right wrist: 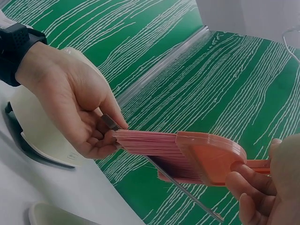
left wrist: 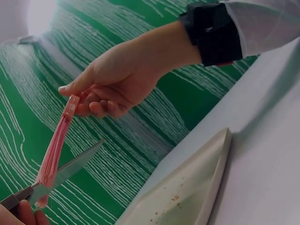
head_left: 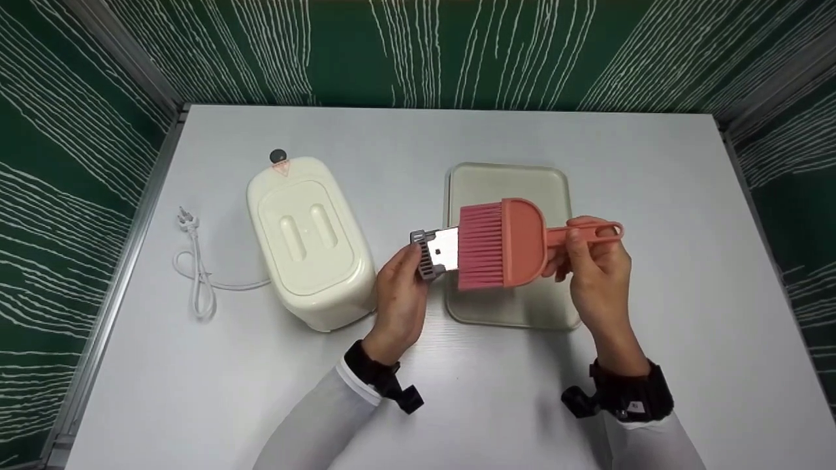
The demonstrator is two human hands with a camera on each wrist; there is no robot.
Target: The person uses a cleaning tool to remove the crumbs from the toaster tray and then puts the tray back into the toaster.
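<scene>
In the head view, my left hand (head_left: pixel 400 300) pinches the grey slotted end of a thin metal crumb tray (head_left: pixel 443 249). My right hand (head_left: pixel 597 281) grips the handle of a coral brush (head_left: pixel 524 243) with pink bristles. These bristles overlap the plate and hide its far part. From the left wrist, the metal plate (left wrist: pixel 77 164) shows edge-on and tilted, with the bristles (left wrist: pixel 54 150) against it. Both are held above a shallow cream tray (head_left: pixel 509 183), where small brown crumbs (left wrist: pixel 176 198) lie scattered.
A cream toaster (head_left: pixel 310 241) with a cover on top and a dark knob (head_left: pixel 278 156) stands left of the cream tray. Its cord and plug (head_left: pixel 188 222) lie to its left on the white table (head_left: pixel 418 405). Green walls with white streaks border the table.
</scene>
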